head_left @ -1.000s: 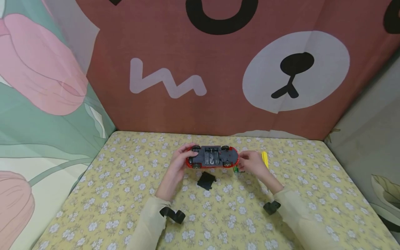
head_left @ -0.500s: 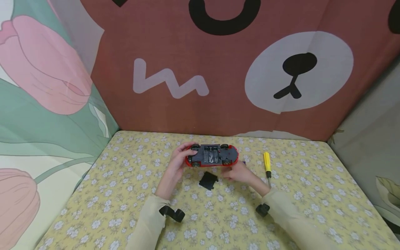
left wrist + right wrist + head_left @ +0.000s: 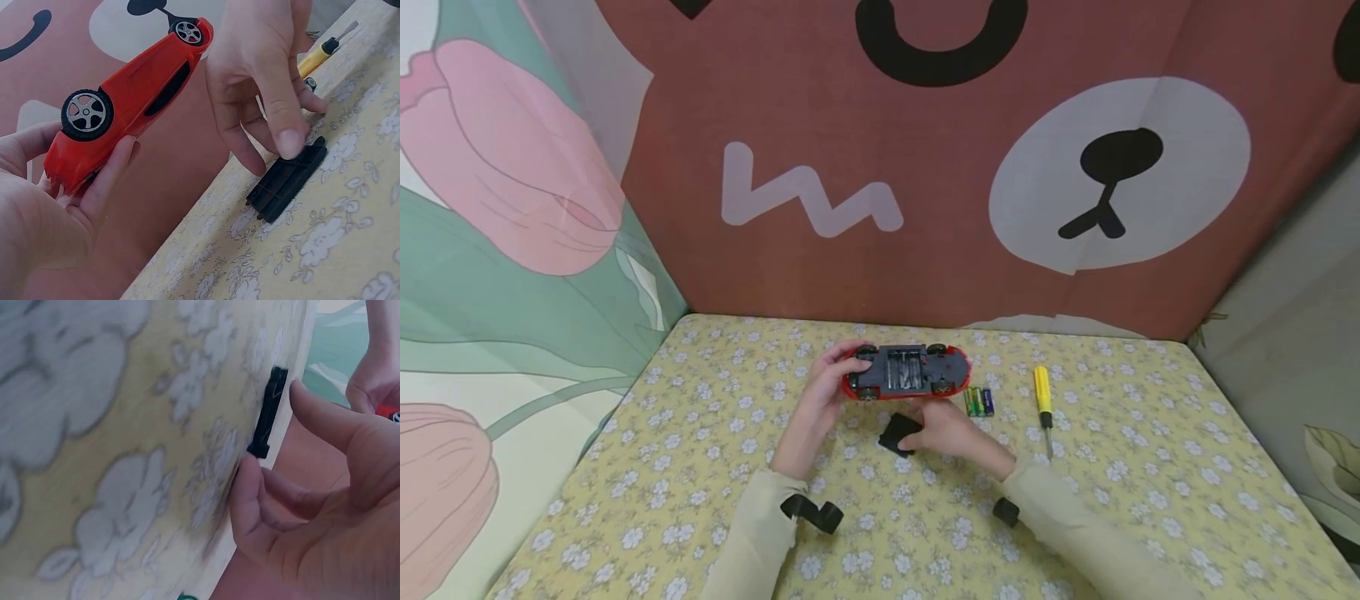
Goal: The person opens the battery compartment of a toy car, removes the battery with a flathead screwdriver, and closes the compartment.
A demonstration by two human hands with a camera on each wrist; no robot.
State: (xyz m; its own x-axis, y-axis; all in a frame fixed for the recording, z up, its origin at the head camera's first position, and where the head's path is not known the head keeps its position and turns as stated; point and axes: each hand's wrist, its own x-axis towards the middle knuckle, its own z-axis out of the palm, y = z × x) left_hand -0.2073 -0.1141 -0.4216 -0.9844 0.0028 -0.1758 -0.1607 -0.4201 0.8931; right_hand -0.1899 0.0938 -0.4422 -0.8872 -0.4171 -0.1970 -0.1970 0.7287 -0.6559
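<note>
My left hand (image 3: 826,382) grips a red toy car (image 3: 951,371) by one end, thumb across its dark underside. The car is held up off the table, and its battery bay (image 3: 905,371) faces me, uncovered. Below it, a black battery cover (image 3: 897,434) lies on the cloth. Over the cover's right edge reaches my right hand (image 3: 951,427), thumb and fingers spread apart. In the right wrist view a fingertip (image 3: 250,465) meets the cover's near end, while the thumb (image 3: 306,403) stands off from it.
Small batteries (image 3: 979,402) lie in a row right of the car. Farther right is a yellow-handled screwdriver (image 3: 1042,396), its tip toward me. A floral cloth (image 3: 700,433) covers the table, and a printed curtain (image 3: 805,275) hangs behind its back edge.
My right hand has moved left and nearer me, from beside the car's right end to the battery cover. The batteries and screwdriver have come into full view. My left hand still holds the car.
</note>
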